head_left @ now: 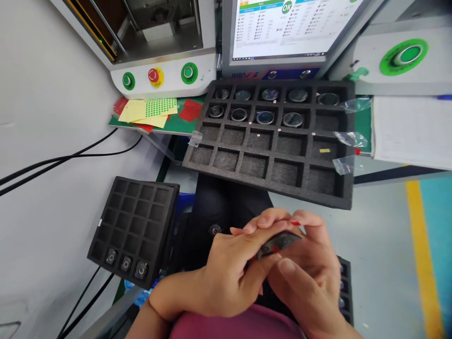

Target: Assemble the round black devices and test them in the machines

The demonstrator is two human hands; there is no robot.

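Note:
My left hand [233, 268] pinches a small dark, glossy watch case [280, 242] between thumb and fingers, above my lap; its exact kind is partly hidden. My right hand [314, 263] curls round the same part from the right, its fingers reaching behind my left hand and its thumb close to my left thumb. A small red piece [295, 223], perhaps a sticker, shows at the right index fingertip. A small round dark part [215, 230] lies on my dark trousers behind my left hand.
Ahead, a black foam tray [243, 174] holds several round watch-like parts [264, 117]. Left, a smaller foam tray [141, 188] holds three square parts [126, 263]. Yellow and red sticker sheets [160, 107] lie below the machine's button panel [155, 77]. A screen [278, 28] shows "OK". Another tray [348, 287] is partly hidden.

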